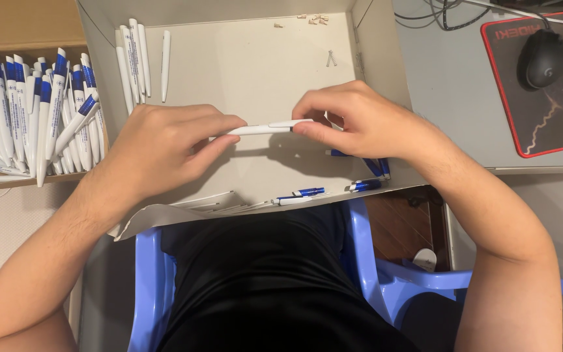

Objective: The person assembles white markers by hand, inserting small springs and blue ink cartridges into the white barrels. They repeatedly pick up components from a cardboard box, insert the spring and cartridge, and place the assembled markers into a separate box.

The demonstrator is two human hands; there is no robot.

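Note:
A white pen body (265, 128) is held level between both hands over a shallow white cardboard box (255, 72). My left hand (164, 146) pinches its left end between thumb and forefinger. My right hand (360, 120) grips its right end with the fingertips. Several white pen barrels (135, 58) lie in the box's far left corner. Blue pen parts (366, 185) and a blue-and-white pen (298, 195) lie along the box's near edge, under my right wrist.
A brown box at the left holds several finished blue-and-white pens (34, 111). A black mouse (542, 57) rests on a red-edged mouse pad (548, 124) at the right. Small bits (314, 19) lie at the box's far wall. A blue plastic chair (373, 267) sits below.

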